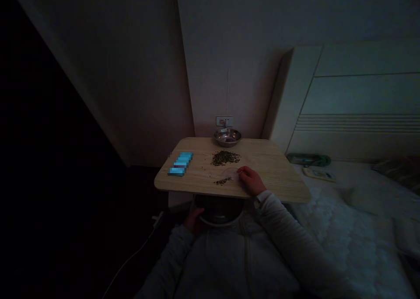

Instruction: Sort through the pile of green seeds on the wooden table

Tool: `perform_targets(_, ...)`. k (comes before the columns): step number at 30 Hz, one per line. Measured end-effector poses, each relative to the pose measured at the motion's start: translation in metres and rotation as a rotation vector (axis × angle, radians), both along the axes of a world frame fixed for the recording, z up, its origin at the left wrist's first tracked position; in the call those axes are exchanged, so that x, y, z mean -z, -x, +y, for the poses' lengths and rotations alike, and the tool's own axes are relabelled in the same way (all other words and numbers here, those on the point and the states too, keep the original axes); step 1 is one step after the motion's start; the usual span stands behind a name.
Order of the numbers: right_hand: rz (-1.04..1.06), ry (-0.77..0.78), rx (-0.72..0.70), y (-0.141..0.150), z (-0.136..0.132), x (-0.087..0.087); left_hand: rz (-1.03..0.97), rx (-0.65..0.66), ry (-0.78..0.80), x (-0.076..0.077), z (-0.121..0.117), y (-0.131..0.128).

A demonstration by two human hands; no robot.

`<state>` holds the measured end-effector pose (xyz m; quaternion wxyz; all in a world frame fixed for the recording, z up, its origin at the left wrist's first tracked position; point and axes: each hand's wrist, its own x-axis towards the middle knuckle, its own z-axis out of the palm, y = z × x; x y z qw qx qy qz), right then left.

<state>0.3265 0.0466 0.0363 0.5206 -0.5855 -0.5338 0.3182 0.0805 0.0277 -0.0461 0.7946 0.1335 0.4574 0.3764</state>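
My right hand (pixel 251 179) rests on the wooden table (pixel 278 176) with its fingers curled, next to a small heap of dark seeds (pixel 223 181) near the front edge. A larger pile of the same seeds (pixel 225 158) lies at the table's middle. My left hand (pixel 194 220) is below the table edge, holding the rim of a dark bowl (pixel 219 212) under the front edge. A steel bowl (pixel 227 137) stands at the back of the table.
A blue box (pixel 180 163) lies on the table's left side. A wall socket (pixel 224 121) is behind the steel bowl. A bed with white bedding (pixel 354 220) and a headboard is on the right. The room is dim.
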Motion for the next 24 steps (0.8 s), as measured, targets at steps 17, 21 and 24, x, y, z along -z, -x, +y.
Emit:
perform_targets(17, -0.019, 0.004, 0.037, 0.000, 0.000, 0.001, -0.022, 0.004, -0.042, 0.000, -0.002, -0.002)
perform_targets(21, -0.004, 0.004, 0.011, 0.000, 0.001, 0.002, -0.020, 0.032, -0.043, 0.011, 0.001, -0.001)
perform_targets(24, 0.002, 0.010, 0.002, 0.001, 0.001, 0.001, -0.017, 0.042, -0.079, 0.019, 0.004, 0.002)
